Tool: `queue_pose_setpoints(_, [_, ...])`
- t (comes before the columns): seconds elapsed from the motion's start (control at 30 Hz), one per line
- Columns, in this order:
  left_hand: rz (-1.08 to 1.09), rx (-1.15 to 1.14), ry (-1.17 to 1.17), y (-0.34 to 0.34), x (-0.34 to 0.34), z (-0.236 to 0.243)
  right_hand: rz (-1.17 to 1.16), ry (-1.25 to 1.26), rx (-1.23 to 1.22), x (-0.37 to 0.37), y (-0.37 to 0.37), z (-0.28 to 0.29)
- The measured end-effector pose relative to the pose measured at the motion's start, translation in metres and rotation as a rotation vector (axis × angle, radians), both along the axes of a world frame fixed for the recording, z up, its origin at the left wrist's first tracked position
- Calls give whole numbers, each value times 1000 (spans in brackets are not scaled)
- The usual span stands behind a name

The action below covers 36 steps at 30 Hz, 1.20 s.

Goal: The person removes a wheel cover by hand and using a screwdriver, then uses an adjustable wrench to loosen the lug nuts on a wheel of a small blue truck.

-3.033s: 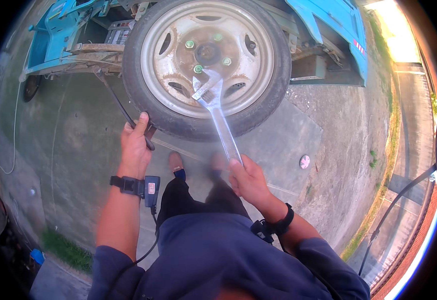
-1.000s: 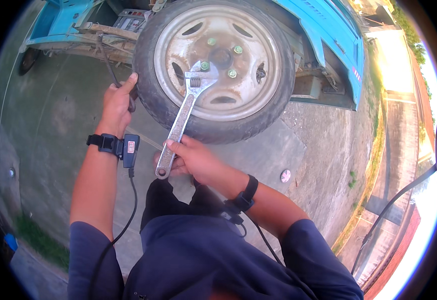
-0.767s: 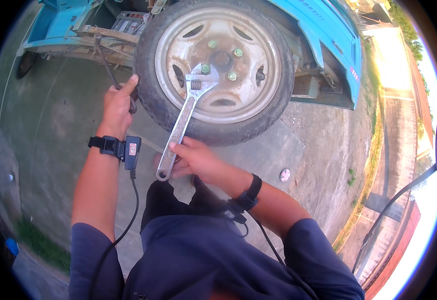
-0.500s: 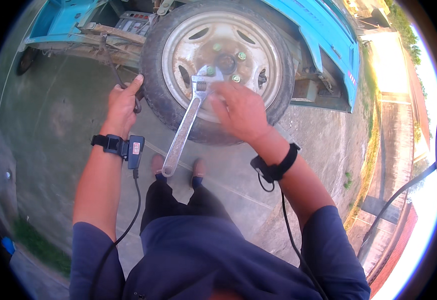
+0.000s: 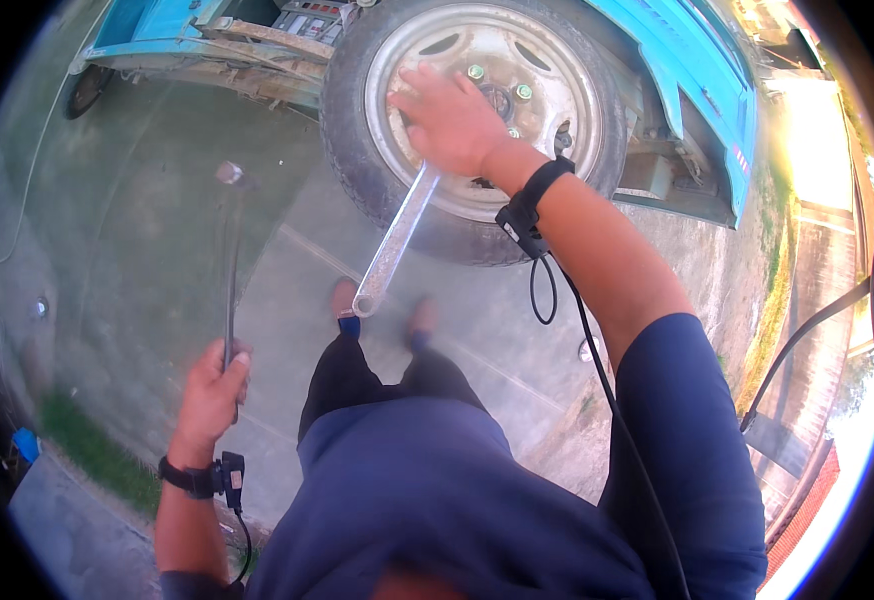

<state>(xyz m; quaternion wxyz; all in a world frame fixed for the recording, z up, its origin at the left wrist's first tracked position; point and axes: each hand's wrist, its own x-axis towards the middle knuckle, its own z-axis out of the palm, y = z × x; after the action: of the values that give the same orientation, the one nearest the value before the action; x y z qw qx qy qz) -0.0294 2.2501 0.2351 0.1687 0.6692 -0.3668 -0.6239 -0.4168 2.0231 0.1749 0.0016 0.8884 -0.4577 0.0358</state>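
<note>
A hammer (image 5: 231, 290) with a thin dark handle is upright in my closed left hand (image 5: 212, 395), left of my legs. Its blocky head at the top is blurred. My right hand (image 5: 449, 122) lies over the jaw end of a silver adjustable wrench, fingers stretched and spread against the wheel's rim. The wrench's long handle (image 5: 395, 240) slants down and left from under my palm. Its jaw and the nut beneath are hidden. Greenish nuts (image 5: 524, 92) surround the hub of the pale, rust-marked wheel (image 5: 582, 95), which has a black tyre (image 5: 352, 160).
A blue vehicle body (image 5: 712, 90) rises above and right of the wheel, with its dusty frame (image 5: 257, 45) at upper left. My feet (image 5: 345, 298) stand on concrete below the wheel. Black cables (image 5: 597, 350) hang from the bands on my wrists. Grass (image 5: 97, 450) grows at lower left.
My left hand has swung down and left away from the tyre, bringing the hammer into full view. My right hand has shifted onto the wrench's jaw end, covering it.
</note>
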Motion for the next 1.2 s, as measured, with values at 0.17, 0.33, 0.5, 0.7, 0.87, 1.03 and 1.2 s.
queue_pose_setpoints(0.17, [-461, -24, -6, 48, -20, 24, 6, 30, -37, 0, -8, -4])
queue_pose_setpoints(0.33, [-58, 115, 3, 38, -7, 27, 25, 43, -60, -5, -5, -3])
queue_pose_setpoints(0.5, [167, 184, 49, 35, -24, 31, -15, 41, -84, -1, -5, -6])
queue_pose_setpoints(0.7, [-326, -17, -44, 50, -22, 24, 98, 62, -38, -8, 0, 2])
queue_pose_setpoints(0.87, [459, 121, 241, 31, -6, 25, 47, 70, -50, -7, -2, 5])
queue_pose_setpoints(1.03, [-361, 102, 123, 64, -53, 19, 70, 33, -78, -3, -4, -3])
queue_pose_setpoints(1.2, [289, 221, 7, 48, -6, 30, 120, -10, 54, -11, 0, 8])
